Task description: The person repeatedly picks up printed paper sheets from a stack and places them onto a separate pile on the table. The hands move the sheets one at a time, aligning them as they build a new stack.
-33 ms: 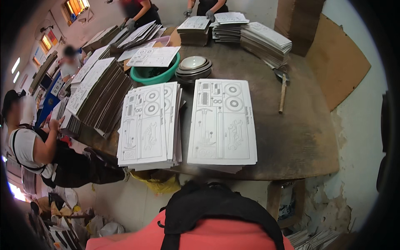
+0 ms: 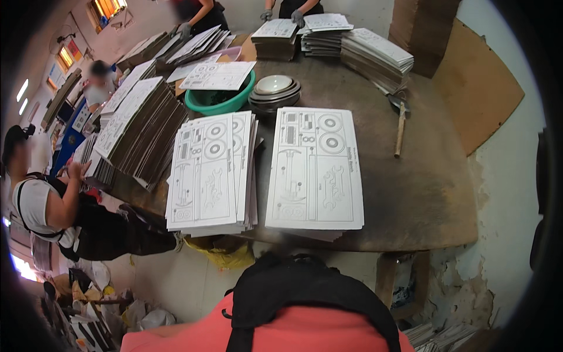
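Neither of my hands is in view; only my red top and black apron show at the lower edge. Directly ahead, near the table's front edge, stands a stack of white printed boards [image 2: 316, 176] with line drawings of tools. Just left of it is a second, less even stack of the same boards [image 2: 202, 176], its top sheets slightly offset. Behind them sits a green basin [image 2: 226, 107] with a printed board [image 2: 220, 75] lying across its rim. Beside the basin are nested bowls [image 2: 274, 85].
The dark table [image 2: 410, 199] carries a wooden-handled tool [image 2: 400, 132] at right. Tall board stacks [image 2: 141, 129] line the left; more stacks [image 2: 378, 50] stand at the back. Co-workers' gloved hands [image 2: 298, 19] rest at a far stack. Another person [image 2: 50, 205] stands left. A yellow sack [image 2: 221, 252] is below.
The view has shifted very slightly, so the table and stacks sit a little higher and farther right. The boards appear unmoved, and my hands stay out of sight.
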The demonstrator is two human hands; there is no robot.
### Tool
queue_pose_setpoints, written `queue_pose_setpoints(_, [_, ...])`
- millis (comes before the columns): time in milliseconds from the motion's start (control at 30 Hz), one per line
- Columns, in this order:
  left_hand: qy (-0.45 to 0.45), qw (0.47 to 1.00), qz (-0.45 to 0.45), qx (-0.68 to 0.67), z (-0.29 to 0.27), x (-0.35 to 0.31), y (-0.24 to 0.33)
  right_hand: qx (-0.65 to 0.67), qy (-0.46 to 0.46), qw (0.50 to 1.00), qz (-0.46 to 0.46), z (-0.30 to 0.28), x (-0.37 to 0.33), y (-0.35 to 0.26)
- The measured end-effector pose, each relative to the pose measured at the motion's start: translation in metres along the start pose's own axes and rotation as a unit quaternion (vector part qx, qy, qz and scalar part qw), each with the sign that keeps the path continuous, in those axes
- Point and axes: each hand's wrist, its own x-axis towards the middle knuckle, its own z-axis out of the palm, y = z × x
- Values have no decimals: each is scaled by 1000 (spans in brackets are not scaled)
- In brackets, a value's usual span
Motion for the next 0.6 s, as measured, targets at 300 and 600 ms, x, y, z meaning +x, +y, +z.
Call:
queue_pose_setpoints(300, [-8,1000,-22,11,-12,-17,2,-26,-10,999,16,-8,-27,-9])
queue_pose_setpoints(600, [-234,944,216,86,14,103,37,-75,-122,988,-55,8,-40,-55])
